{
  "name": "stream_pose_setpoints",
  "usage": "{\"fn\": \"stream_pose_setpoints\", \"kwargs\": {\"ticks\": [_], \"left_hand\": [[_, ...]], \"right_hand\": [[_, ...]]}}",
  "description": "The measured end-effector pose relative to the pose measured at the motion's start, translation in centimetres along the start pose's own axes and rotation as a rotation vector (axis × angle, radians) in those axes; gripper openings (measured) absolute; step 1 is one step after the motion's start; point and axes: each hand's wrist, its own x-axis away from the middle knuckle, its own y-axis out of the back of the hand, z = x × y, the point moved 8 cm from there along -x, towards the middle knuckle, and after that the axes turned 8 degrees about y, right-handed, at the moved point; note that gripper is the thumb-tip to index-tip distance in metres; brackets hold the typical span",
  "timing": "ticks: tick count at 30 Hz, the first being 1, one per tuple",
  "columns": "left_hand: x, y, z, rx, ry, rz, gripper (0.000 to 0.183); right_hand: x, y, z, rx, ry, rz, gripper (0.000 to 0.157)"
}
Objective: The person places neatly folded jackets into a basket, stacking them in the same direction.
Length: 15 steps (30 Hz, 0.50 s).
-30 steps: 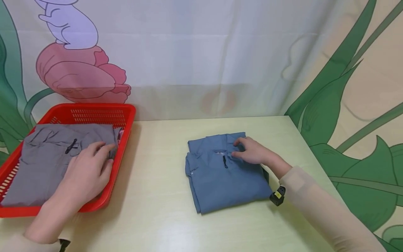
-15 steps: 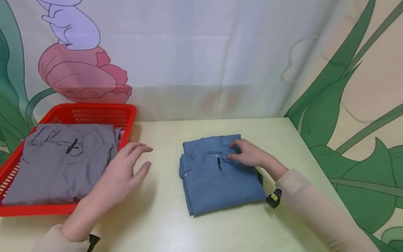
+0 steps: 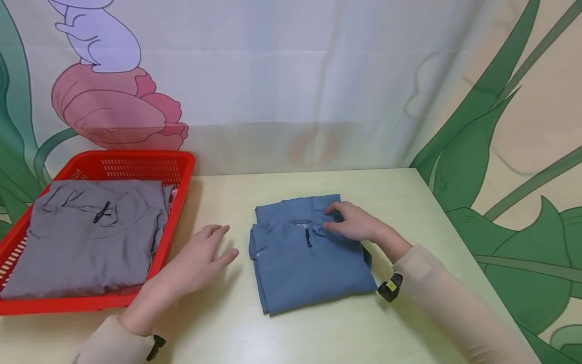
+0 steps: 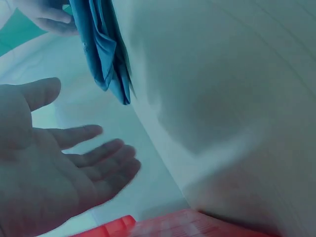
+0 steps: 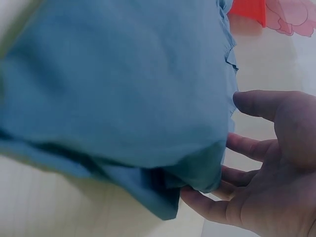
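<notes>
A folded blue jacket (image 3: 313, 268) with a black zip pull lies on the light wooden table (image 3: 218, 333), its collar end towards the back. My right hand (image 3: 352, 221) rests at its upper right side. In the right wrist view, the fingers (image 5: 202, 205) touch the edge of the cloth, with the thumb apart from them. My left hand (image 3: 197, 260) hovers above the table, between the jacket and the basket, fingers spread and palm turned towards the jacket. It holds nothing; the left wrist view shows its bare palm (image 4: 44, 173).
At the left stands a red plastic basket (image 3: 179, 217) with a folded grey jacket (image 3: 91, 247) in it. Behind the table hangs a printed curtain (image 3: 282, 91). The table's right edge (image 3: 459, 242) runs beside green printed leaves.
My left hand has left the grey jacket in the basket and moved right, over the table. The blue jacket has slid a little left together with my right hand.
</notes>
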Motion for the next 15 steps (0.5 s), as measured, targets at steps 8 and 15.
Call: {"fn": "stream_pose_setpoints", "kwargs": {"ticks": [8, 15], "left_hand": [[-0.6, -2.0, -0.1, -0.031, 0.063, 0.1, 0.073], [-1.3, -3.2, -0.4, -0.001, 0.115, 0.147, 0.075]], "right_hand": [[-0.3, -0.7, 1.1, -0.05, 0.039, 0.002, 0.041], [-0.4, -1.4, 2.1, -0.065, 0.027, 0.033, 0.042]]}}
